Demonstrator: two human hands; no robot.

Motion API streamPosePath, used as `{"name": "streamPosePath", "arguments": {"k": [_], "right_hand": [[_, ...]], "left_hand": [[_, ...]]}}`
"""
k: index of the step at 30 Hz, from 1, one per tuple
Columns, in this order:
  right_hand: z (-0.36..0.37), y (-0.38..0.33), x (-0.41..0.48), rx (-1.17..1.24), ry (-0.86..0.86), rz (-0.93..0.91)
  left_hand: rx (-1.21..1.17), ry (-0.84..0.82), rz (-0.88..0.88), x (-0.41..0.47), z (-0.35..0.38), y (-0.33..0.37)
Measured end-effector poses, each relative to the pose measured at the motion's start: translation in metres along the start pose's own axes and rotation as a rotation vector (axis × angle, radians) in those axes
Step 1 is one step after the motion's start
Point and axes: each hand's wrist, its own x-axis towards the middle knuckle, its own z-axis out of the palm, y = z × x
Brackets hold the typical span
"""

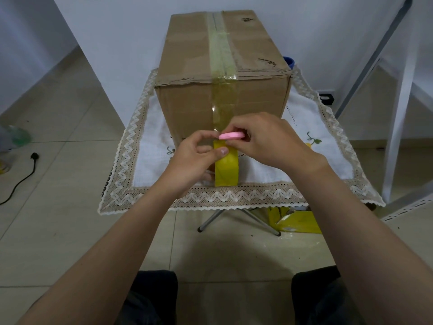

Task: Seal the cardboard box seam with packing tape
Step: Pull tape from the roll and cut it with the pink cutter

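Note:
A tall cardboard box (194,57) stands on a small table covered by a lace-edged cloth (304,118). A strip of yellowish clear tape (222,99) runs along the top seam and down the near face. Below it hangs a yellow tape roll (226,170), still joined to the strip. My left hand (194,158) grips the roll, thumb pressed on its top. My right hand (264,139) pinches a small flat pink object (232,135), held against the tape just above the roll.
The folding table's metal legs (210,221) show under the cloth, with yellow packaging (297,221) on the tiled floor beside them. A black cable and plug (32,160) lie at the left. A white metal frame (398,113) stands at the right.

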Motion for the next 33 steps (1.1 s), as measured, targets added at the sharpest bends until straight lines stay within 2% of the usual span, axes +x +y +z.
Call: {"name": "streamPosePath", "arguments": {"k": [19, 28, 33], "right_hand": [[-0.005, 0.009, -0.008, 0.015, 0.022, 0.014], [-0.014, 0.014, -0.019, -0.031, 0.006, 0.110], [-0.021, 0.033, -0.030, -0.058, 0.039, 0.245]], "left_hand": [[-0.022, 0.001, -0.017, -0.002, 0.000, 0.003], [0.010, -0.014, -0.033, -0.001, -0.001, 0.008], [0.008, 0.001, -0.051, -0.003, -0.001, 0.008]]}}
